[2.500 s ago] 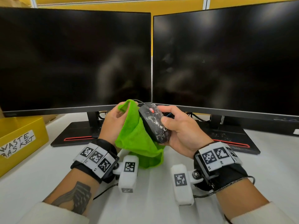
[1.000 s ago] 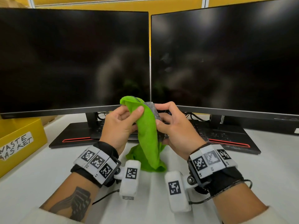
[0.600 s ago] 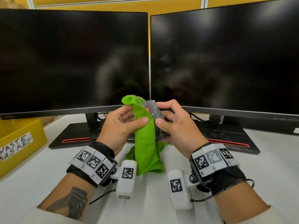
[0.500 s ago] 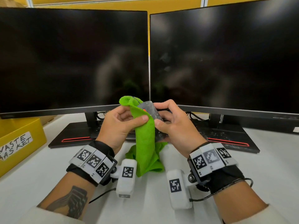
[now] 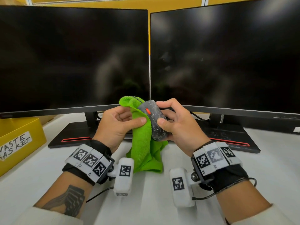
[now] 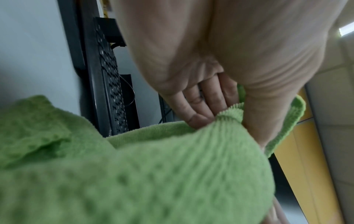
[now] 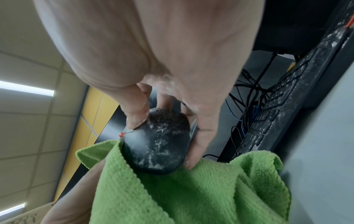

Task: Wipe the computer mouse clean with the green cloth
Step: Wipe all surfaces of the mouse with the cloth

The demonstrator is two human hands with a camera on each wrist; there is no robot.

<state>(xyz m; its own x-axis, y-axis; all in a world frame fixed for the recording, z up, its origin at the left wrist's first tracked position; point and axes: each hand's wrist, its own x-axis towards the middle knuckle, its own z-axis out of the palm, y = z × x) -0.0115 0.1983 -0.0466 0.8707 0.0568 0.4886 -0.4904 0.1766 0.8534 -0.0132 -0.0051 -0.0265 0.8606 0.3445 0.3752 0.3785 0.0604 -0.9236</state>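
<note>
A black computer mouse [image 5: 154,118] with an orange wheel and white dusty smears is held upright above the desk. My right hand [image 5: 172,120] grips it from the right, thumb on its top and fingers behind. The green cloth [image 5: 142,143] hangs along the mouse's left side and reaches the desk. My left hand [image 5: 123,122] pinches the cloth, its thumb pressing the fabric against the mouse's left edge. In the right wrist view the mouse [image 7: 159,142] shows its speckled back above the cloth [image 7: 182,189]. The left wrist view is mostly cloth [image 6: 134,174] under my left hand's fingers [image 6: 197,106].
Two dark monitors [image 5: 73,59] [image 5: 227,57] stand just behind my hands on black bases. A dusty keyboard [image 7: 287,98] lies under them among cables. A yellow box labelled waste basket [image 5: 17,140] sits at the left. The white desk [image 5: 146,200] stretches toward me.
The cloth has slid down and left off the mouse's top, uncovering its orange wheel and dusty back. My left thumb has moved along with it. My right hand keeps its hold.
</note>
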